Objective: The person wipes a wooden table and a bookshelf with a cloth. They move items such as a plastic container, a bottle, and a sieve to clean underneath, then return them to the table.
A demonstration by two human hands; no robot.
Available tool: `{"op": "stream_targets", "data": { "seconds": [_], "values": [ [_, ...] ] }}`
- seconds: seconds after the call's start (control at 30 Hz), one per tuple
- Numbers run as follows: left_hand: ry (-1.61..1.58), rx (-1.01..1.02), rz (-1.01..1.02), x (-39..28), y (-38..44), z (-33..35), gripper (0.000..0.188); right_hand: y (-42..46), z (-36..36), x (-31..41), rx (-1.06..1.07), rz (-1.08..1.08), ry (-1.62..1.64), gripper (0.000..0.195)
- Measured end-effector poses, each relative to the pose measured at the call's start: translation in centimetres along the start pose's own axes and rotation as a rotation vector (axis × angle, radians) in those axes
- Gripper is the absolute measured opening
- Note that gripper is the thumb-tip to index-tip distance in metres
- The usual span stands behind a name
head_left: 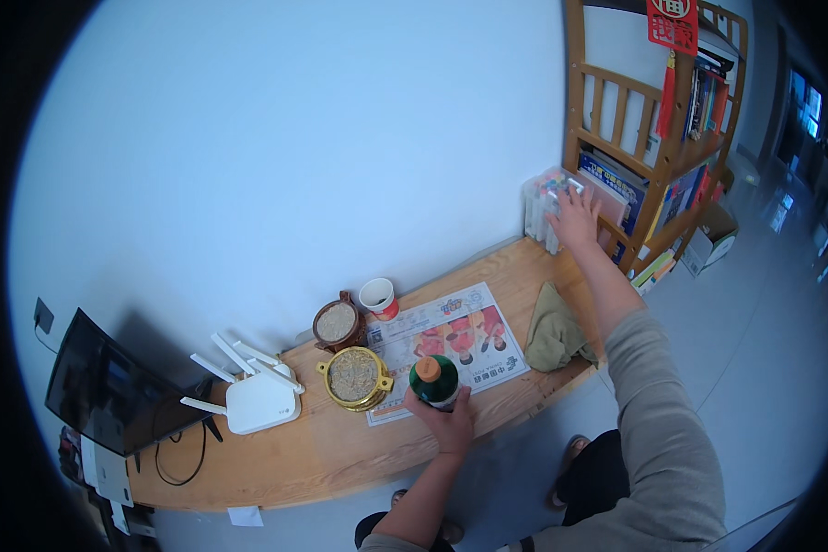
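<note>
My left hand (450,429) is wrapped around a green bottle (444,379) with an orange-brown cap, close to the front edge of the wooden table (303,476). Whether the bottle's base rests on the printed paper sheet (479,369) beneath is hidden. Far to the right, my right hand (577,219) reaches with spread fingers to clear plastic cases (539,207) that hold colourful items, likely marker pens. Its fingertips are at the cases' white handles; firm contact cannot be made out. A crumpled olive cloth (557,331) lies between the sheet and my right forearm.
Left of the bottle stand a gold two-handled pot (379,400), a brown pot (324,339) and a paper cup (381,300). Farther left are a white router (265,403) and a monitor (110,386). A wooden bookshelf (652,214) borders the right end.
</note>
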State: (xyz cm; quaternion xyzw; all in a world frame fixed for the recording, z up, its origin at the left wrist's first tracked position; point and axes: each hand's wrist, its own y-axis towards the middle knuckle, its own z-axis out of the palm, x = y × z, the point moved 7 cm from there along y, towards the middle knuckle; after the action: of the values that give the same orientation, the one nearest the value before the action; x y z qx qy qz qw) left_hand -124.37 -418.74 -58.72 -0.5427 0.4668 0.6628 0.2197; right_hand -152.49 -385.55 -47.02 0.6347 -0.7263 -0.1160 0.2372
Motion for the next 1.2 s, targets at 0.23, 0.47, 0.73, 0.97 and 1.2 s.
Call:
{"op": "stream_targets", "data": {
  "seconds": [0.23,0.47,0.73,0.97,1.2],
  "values": [
    [0.096,-0.112,-0.001,-0.6,1.3,-0.1,0.079,-3.9,-2.9,-1.4,-0.114,-0.216,0.256,0.050],
    [-0.021,-0.090,-0.044,0.2,1.4,-0.2,0.078,-5.1,-3.0,-1.8,-0.248,-0.308,0.493,0.047],
    [0.168,-0.043,0.015,-2.7,0.3,-0.7,0.075,-10.9,-10.2,2.8,-0.245,-0.523,0.580,0.045],
    [0.167,-0.094,0.132,-4.3,-2.3,-3.4,0.060,-20.5,-17.3,7.4,-0.220,-0.553,0.692,0.042],
    [-0.011,0.269,0.128,-5.3,-3.5,-1.4,0.056,-29.4,-18.2,9.1,-0.116,-0.568,0.666,0.045]
  ]
}}
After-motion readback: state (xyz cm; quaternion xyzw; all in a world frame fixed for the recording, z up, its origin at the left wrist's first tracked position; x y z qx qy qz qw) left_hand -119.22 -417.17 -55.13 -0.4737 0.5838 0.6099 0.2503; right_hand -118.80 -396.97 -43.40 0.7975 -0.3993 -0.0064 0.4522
